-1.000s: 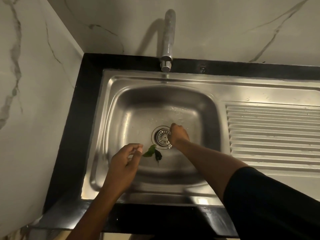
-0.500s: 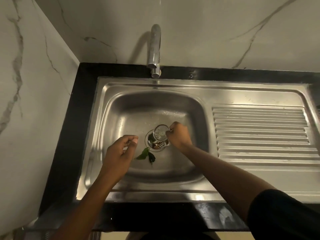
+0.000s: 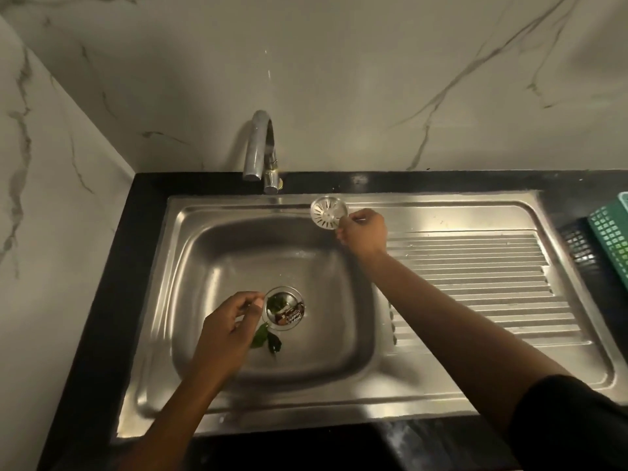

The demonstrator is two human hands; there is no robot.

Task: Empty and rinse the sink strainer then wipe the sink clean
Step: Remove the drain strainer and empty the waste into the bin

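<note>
My right hand (image 3: 363,230) holds the round perforated metal strainer (image 3: 327,212) by its edge, up over the sink's back rim near the drainboard. The steel sink (image 3: 217,266) has its drain hole (image 3: 284,308) uncovered, with a brown wrapper and a green leaf lying in it. Two green leaves (image 3: 267,338) lie on the basin floor just in front of the drain. My left hand (image 3: 228,329) hovers over the basin beside the drain, fingers curled with thumb and forefinger close together, holding nothing that I can see.
A chrome faucet (image 3: 261,154) stands on the black counter (image 3: 112,266) behind the basin, not running. The ribbed drainboard (image 3: 482,280) lies to the right. A green plastic basket (image 3: 611,232) sits at the far right edge. Marble walls close in the left and back.
My right hand has lifted the strainer out of the drain and carried it up and right to the back rim. My left hand stays beside the drain.
</note>
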